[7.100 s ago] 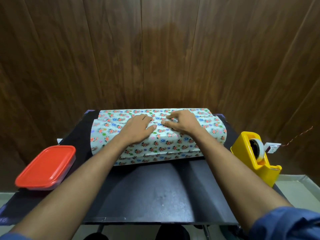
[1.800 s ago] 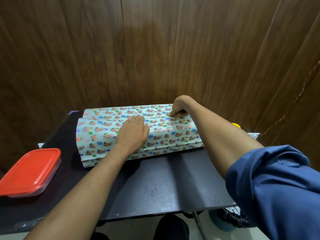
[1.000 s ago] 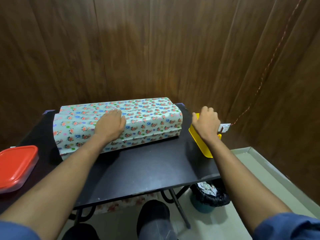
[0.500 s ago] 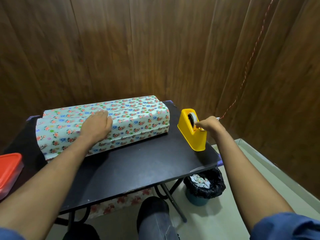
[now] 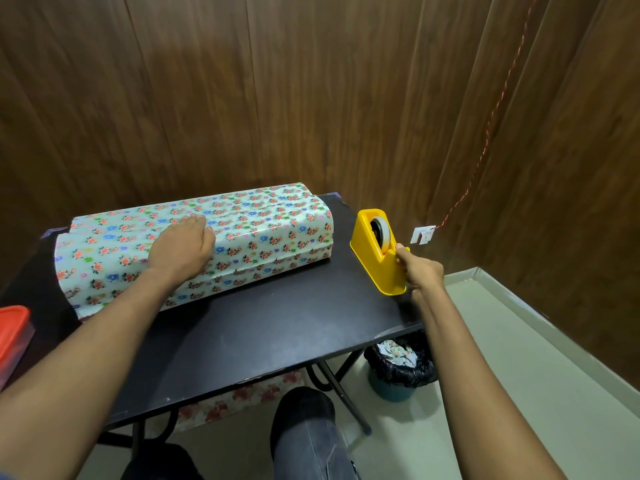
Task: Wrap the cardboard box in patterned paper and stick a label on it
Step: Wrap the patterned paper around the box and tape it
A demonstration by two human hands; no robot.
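Note:
A long box covered in flowered paper [image 5: 263, 230] lies across the back of the black table [image 5: 263, 327]. My left hand [image 5: 183, 245] rests flat on top of it and presses the paper down. A yellow tape dispenser [image 5: 375, 251] with a white roll stands at the table's right edge. My right hand [image 5: 420, 271] is at the dispenser's near end, fingers curled, pinching the tape end at the cutter. The cardboard itself is hidden under the paper.
A red-lidded container [image 5: 12, 336] sits at the table's left edge. Below the right corner stands a bin with a black liner [image 5: 398, 367] holding paper scraps. Wood panel walls close in behind and to the right. A small white wall socket [image 5: 423, 234] holds a red cord.
My right hand left the box top, reached the dispenser and now pinches the tape end, pulling toward me. The left hand stayed flat on the paper. The view swung right.

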